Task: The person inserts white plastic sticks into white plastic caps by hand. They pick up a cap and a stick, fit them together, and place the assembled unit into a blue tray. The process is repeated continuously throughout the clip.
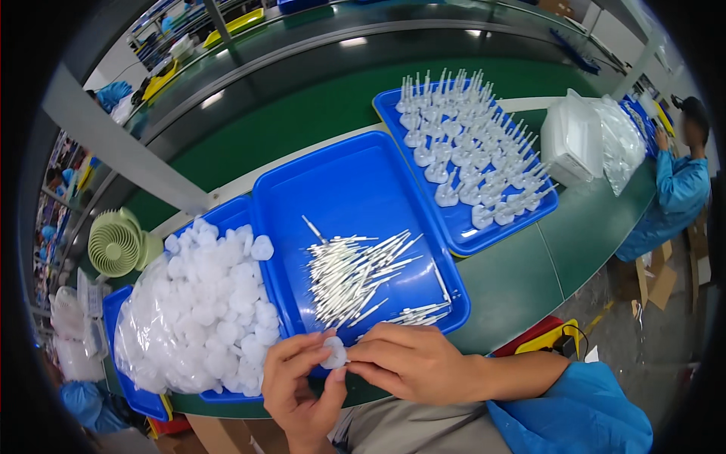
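Close to my body, at the near edge of the middle blue tray (325, 181), my left hand (302, 382) pinches a small translucent white plastic piece (335, 352) with a rounded, lobed outline. The fingertips of my right hand (423, 367) close together at the right edge of that piece; whatever lies between them is hidden. Thin white sticks (344, 280) lie heaped in the middle tray, and a smaller bunch of sticks (420, 314) lies just beyond my right hand. To the left, many similar white plastic pieces (219, 310) spill from a clear bag (144, 325).
A blue tray (503, 242) at the far right holds rows of white pieces with upright sticks (461, 151). Behind it stand a white plastic tub (572, 144) and a clear bag (620, 140). A green fan (117, 242) stands left. A person in blue (673, 181) works at the right.
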Demonstrator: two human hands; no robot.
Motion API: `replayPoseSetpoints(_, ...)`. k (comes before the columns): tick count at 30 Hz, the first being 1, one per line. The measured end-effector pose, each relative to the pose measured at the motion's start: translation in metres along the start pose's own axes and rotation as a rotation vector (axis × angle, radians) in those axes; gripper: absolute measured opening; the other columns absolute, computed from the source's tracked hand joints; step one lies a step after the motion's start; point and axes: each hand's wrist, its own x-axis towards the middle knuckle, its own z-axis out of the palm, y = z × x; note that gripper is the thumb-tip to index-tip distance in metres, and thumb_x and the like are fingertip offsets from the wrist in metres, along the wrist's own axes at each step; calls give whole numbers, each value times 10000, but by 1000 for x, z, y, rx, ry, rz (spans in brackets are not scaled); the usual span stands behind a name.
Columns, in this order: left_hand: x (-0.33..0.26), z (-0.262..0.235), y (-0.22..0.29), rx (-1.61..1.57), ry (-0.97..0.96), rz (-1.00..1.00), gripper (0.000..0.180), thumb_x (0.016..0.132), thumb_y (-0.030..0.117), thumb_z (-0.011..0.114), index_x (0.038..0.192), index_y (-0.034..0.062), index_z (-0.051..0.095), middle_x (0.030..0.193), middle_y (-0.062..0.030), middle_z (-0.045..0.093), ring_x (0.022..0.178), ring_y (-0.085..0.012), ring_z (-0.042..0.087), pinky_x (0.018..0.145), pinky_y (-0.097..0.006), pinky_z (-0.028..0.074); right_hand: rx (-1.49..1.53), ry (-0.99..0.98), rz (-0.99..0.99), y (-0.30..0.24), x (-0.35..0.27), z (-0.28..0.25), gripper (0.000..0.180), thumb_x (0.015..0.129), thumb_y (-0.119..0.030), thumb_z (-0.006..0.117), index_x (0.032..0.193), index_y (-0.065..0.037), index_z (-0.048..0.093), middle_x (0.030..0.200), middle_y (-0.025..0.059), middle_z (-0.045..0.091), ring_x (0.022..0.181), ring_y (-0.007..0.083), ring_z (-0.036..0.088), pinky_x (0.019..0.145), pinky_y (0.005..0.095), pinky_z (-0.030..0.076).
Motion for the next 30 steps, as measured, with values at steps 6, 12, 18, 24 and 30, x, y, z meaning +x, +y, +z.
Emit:
replayPoseSetpoints(6, -5, -6, -1, -88, -2, -111, 235, 977, -100, 799, 1177, -75, 680, 1306, -224, 663, 1170, -267, 777, 930, -336, 661, -42, -46, -17, -5, 12, -22, 364, 938, -48, 797, 1291, -61, 708, 1033, 86, 671, 878, 290, 749, 694, 420, 618)
replayPoseSetpoints(12, -9, 1, 7, -142, -46, -261, 280, 1052, 6, 742, 1284, -60, 600, 1285, -217, 689, 1043, -224, 780, 805, -254, 584, -225, -150, -83, 5, 4, -29, 450, 920, -115, 834, 1353, -101, 715, 1015, 60, 701, 892, 272, 762, 678, 411, 599)
replayPoseSetpoints(18, 0, -35, -7, 223, 59, 17, 186, 1041, 7, 726, 1206, -47, 662, 1205, -181, 696, 1085, -262, 752, 920, -325, 601, -525, 244, 338, 34, 8, -103, 440, 941, -120, 862, 1350, -41, 721, 975, 138, 787, 766, 330, 759, 687, 423, 593)
replayPoseSetpoints(24, 8, -41, -11, 241, 100, -49, 145, 973, -77, 728, 1113, -49, 709, 1181, -193, 718, 1065, -253, 715, 983, -344, 565, -591, 225, 387, 53, 5, -139, 419, 933, -49, 858, 1337, -34, 749, 910, 142, 797, 648, 281, 732, 612, 395, 548)
replayPoseSetpoints(30, 3, -45, -14, 266, 84, -30, 143, 950, -71, 744, 1088, -46, 715, 1165, -195, 726, 1085, -270, 717, 1012, -370, 555, -676, 377, 358, 39, 1, -160, 394, 941, 0, 841, 1320, -57, 752, 801, 122, 752, 513, 216, 626, 534, 347, 472)
